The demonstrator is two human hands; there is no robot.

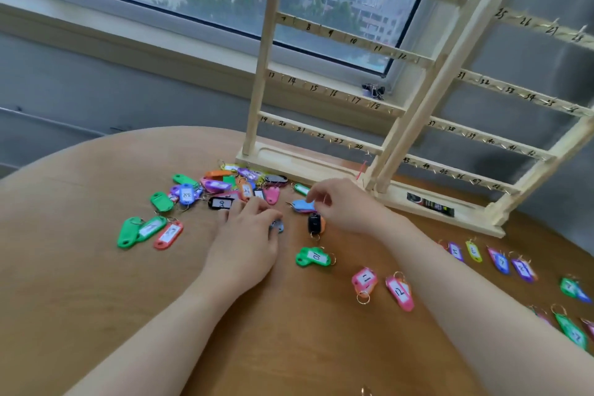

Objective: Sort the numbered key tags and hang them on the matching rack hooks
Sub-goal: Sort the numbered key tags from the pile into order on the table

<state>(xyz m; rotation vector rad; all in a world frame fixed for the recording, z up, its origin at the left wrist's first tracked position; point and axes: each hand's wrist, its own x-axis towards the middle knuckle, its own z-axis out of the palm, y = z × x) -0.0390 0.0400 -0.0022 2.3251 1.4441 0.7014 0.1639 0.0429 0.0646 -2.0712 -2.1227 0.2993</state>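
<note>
My right hand [344, 202], at the frame's centre, pinches a blue tag [303, 206] just off the tabletop [96, 267]. My left hand [247, 235] lies beside it, fingers curled over a small blue tag [279, 227]; whether it truly grips it I cannot tell. Sorting is only partly done, I judge: tags 10 [313, 256], 11 [364, 280] and 12 [400, 292] lie in order at lower right, but the mixed pile [221, 186] left of centre remains. The rack [337, 90] at upper right shows bare hooks, so hanging is all ahead.
</note>
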